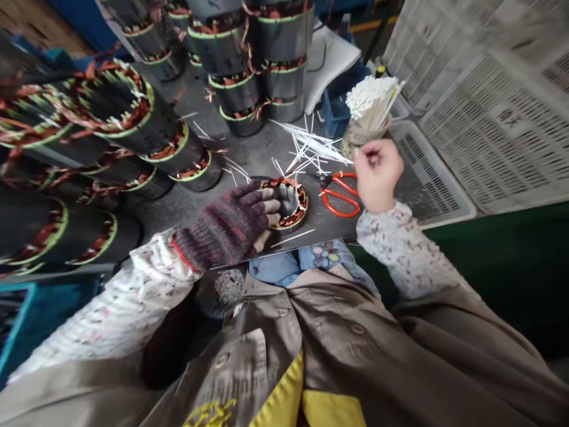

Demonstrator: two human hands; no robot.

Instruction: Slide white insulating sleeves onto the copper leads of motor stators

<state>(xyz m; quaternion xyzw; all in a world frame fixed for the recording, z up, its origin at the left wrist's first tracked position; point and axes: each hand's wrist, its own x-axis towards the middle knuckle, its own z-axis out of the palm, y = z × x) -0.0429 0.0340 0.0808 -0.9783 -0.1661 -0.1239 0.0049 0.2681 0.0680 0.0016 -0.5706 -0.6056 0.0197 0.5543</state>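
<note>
My left hand (pixel 235 222), in a dark knitted fingerless glove, rests on a small motor stator (pixel 291 204) with copper windings on the grey table (pixel 249 151); its fingers curl over the stator's rim. My right hand (pixel 377 172) is bare, raised just below a jar of white sticks (pixel 371 110), with fingers pinched together; what they hold is too blurred to name. Red-handled scissors (pixel 340 196) lie between the stator and my right hand. Loose white strips (pixel 311 148) are scattered behind the stator.
Stacks of larger stators with green-edged copper windings (pixel 124 118) fill the left, and more stand at the back (pixel 249 53). White perforated plastic crates (pixel 489 101) stand at the right. A blue bin (pixel 26 314) sits at the lower left.
</note>
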